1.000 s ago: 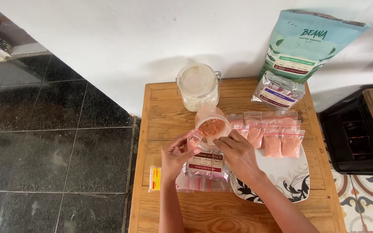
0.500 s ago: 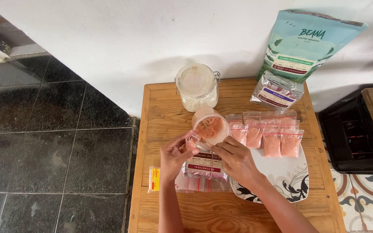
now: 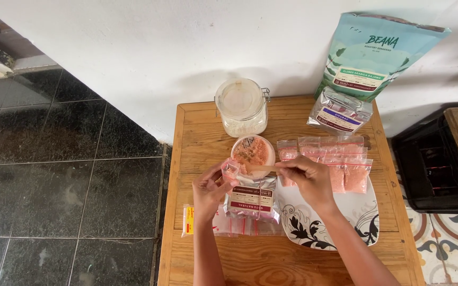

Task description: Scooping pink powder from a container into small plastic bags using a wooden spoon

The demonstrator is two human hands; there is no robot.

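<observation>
We hold a small clear zip pouch point(image 3: 231, 170) pinched open in our left hand point(image 3: 209, 191), fingers closed on its top edge, just left of the round tub of pink powder point(image 3: 253, 152). Our right hand point(image 3: 308, 177) is closed around a thin wooden spoon point(image 3: 261, 168), whose tip reaches toward the pouch mouth; whether the spoon carries powder is too small to tell. Below our hands a silver foil packet with a dark red label point(image 3: 253, 200) stands on the wooden table point(image 3: 197, 132), and under it lies a flat stack of empty zip bags point(image 3: 213, 225).

To do this filling well, we judge that the pouch mouth should stay wide and upright, close over the tub so stray grains fall back in. The spoon should go well inside the opening before tipping, with a slow turn of the wrist rather than a shake. The pouch looks thin and floppy, so a firm pinch at both corners would help.

Filled pink pouches point(image 3: 340, 161) lie in overlapping rows on the far part of the white patterned plate point(image 3: 314, 228). A glass clip-top jar point(image 3: 241, 107), a teal stand-up bag point(image 3: 375, 53) and another silver packet point(image 3: 337, 112) stand near the wall.
</observation>
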